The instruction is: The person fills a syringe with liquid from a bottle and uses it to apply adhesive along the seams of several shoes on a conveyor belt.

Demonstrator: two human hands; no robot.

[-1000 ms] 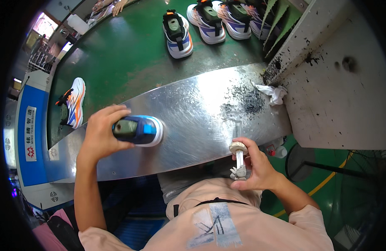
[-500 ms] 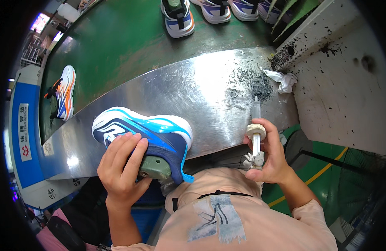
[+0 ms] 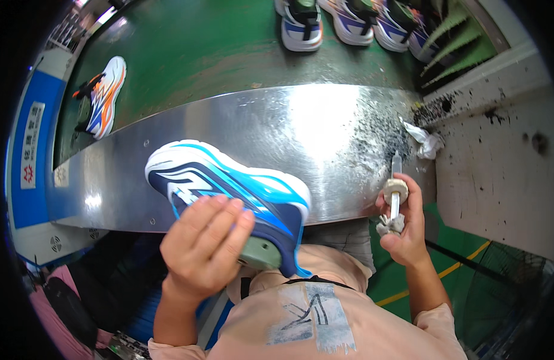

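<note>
A navy, blue and white running shoe (image 3: 277, 201) lies on its side in my left hand (image 3: 205, 243), its sole edge turned up and its toe to the left. Out of its opening sticks a green shoe last (image 3: 260, 252). My left fingers press against the shoe's upper while the thumb is hidden beneath. On the right, my right hand (image 3: 409, 225) is closed round a clear syringe (image 3: 396, 198), whose tip points away from me. Whitish wrapping covers its flange and its plunger end.
A shiny metal ledge (image 3: 229, 120) runs before me, with black smears and a crumpled white tissue (image 3: 430, 144) at its right. Beyond it, a green conveyor belt (image 3: 199, 66) carries an orange-and-white shoe (image 3: 107, 99) and several shoes (image 3: 352, 24) beside a stained pale panel (image 3: 499, 138).
The blue shoe has moved right and turned so more of its side faces up. My right hand with the syringe has shifted right. The shoes on the belt appear displaced as the view moved.
</note>
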